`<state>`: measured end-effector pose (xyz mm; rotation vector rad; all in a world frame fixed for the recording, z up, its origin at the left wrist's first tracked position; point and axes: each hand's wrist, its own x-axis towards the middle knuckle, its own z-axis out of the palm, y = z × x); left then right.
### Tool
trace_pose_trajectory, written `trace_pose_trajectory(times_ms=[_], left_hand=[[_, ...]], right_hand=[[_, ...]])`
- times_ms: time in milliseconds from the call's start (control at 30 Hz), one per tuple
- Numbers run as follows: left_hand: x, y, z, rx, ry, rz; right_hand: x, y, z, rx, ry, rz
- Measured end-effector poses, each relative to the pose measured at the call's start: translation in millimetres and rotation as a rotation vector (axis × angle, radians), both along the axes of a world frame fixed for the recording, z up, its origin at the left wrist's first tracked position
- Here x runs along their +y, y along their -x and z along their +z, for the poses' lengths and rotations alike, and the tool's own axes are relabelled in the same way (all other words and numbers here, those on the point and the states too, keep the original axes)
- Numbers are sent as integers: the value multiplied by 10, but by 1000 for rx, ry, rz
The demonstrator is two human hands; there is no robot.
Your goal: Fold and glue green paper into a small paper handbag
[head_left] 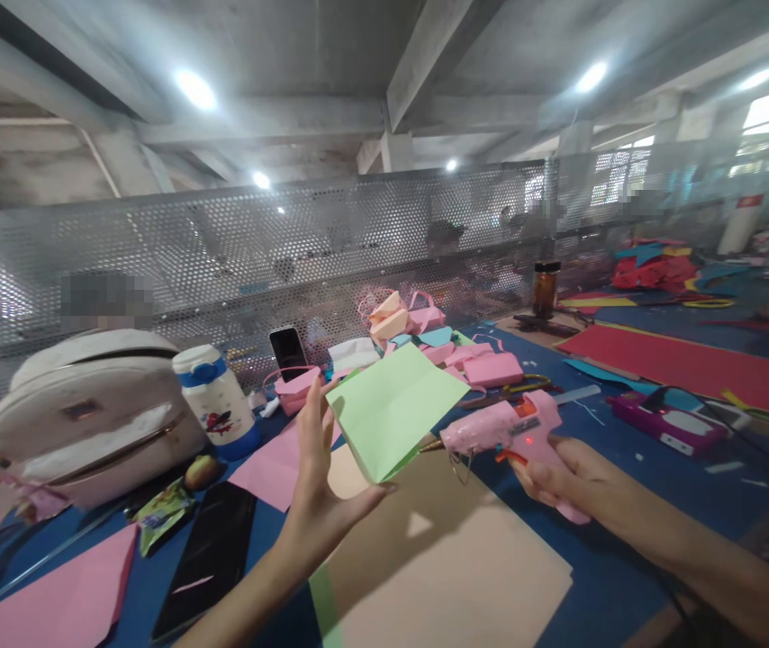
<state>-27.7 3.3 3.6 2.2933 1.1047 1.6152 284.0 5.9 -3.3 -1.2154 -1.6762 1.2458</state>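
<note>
Paper (398,409), pale green, folded and four-sided, is tilting at ten o'clock from the bare right hand (556,477) and between one and two from the bare left hand (317,490), the nearer. The left grip is spreading wide, holding the paper along its eight-o'clock side. The right grip is clenching a pink plastic glue gun (485,430), its long axis pointing towards nine o'clock, its metal nozzle (431,445) ending beside the paper's four-o'clock edge.

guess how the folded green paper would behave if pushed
The green paper probably flexes easily, as its edges look thin. It might squash flatter, since its layers part near the bottom corner. It's likely light: the left hand holds it by its edges.
</note>
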Motion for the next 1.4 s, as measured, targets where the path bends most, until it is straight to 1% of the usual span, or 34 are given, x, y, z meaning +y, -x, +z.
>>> trace_pose_trajectory(times_ms=[233, 433, 567, 733, 833, 1067, 1200, 1300, 1400], left_hand=[[14, 4, -11, -10, 4, -10], [16, -1, 1, -17, -4, -3], [12, 2, -1, -19, 9, 9], [10, 4, -11, -35, 18, -13], [11, 1, -6, -40, 16, -22], [6, 1, -12, -39, 20, -22], [6, 8, -26, -39, 21, -24], [10, 12, -22, -53, 28, -27], [14, 7, -10, -60, 36, -29]], right_hand=[[-34, 9, 63, -1, -5, -10], [52, -16, -34, 13, -34, 14], [45, -27, -21, 23, -40, 23], [-4, -23, 8, 20, -31, -12], [14, -33, -26, 15, -29, -24], [40, -62, -103, -8, 3, 7], [-8, -3, -53, 20, 1, 5], [-16, 49, 22, 31, -40, -12], [3, 50, 67, 51, -76, 9]])
